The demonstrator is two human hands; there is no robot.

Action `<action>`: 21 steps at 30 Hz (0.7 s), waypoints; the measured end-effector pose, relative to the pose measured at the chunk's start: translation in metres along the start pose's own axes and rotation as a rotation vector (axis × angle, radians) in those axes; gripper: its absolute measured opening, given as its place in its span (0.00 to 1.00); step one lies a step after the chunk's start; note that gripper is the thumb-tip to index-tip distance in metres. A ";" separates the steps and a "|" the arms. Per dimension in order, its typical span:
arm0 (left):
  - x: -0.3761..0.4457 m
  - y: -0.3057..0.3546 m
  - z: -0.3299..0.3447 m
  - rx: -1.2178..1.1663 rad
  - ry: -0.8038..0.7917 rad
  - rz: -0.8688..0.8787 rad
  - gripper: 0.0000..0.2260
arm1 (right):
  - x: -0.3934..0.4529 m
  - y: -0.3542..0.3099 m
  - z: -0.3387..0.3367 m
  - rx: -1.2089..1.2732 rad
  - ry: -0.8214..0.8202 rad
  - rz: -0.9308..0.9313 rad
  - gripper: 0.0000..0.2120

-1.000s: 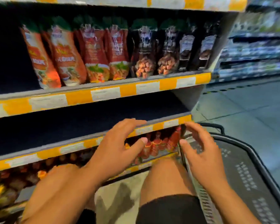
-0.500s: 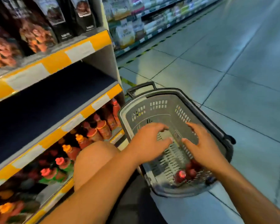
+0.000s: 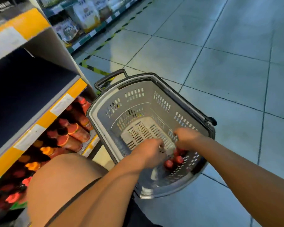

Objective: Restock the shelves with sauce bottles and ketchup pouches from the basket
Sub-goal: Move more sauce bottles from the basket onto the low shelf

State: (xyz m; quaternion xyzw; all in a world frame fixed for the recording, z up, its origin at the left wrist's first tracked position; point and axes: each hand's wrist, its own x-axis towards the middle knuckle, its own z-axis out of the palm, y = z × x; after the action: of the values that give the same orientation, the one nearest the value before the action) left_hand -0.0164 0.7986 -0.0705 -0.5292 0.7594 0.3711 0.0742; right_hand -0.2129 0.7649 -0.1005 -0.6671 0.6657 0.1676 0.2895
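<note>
Head-worn wide-angle view, looking steeply down, close over basket on tiled floor; shelves at left.

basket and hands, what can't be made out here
Head view only:
- Bottles in the basket: only red caps show; both hands hide the rest, so no count.
- Left hand and right hand: fingertips hidden, grip unclear.
- Bottom shelf bottles: labels blurred.
- Ketchup pouches: none visible.

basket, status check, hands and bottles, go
Both hands, left hand and right hand, down in the grey basket. Grip unclear. Red-capped bottles at near end. Nothing blocking.
</note>
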 end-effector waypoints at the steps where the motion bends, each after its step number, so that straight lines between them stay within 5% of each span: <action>1: 0.004 0.000 0.005 0.005 -0.026 -0.012 0.14 | 0.007 0.001 0.005 -0.034 -0.032 0.017 0.13; 12: 0.035 -0.010 0.041 0.069 -0.323 -0.026 0.14 | 0.061 -0.001 0.051 -0.032 -0.342 0.225 0.08; 17: 0.052 -0.012 0.054 0.119 -0.361 -0.012 0.12 | 0.076 0.015 0.082 0.549 -0.330 0.406 0.10; 21: 0.067 -0.010 0.059 0.150 -0.416 0.031 0.13 | 0.077 0.017 0.093 0.685 -0.275 0.522 0.11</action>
State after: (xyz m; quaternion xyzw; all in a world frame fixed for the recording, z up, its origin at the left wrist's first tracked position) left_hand -0.0532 0.7850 -0.1514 -0.4225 0.7614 0.4158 0.2625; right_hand -0.2100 0.7621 -0.2225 -0.3140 0.7842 0.0923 0.5272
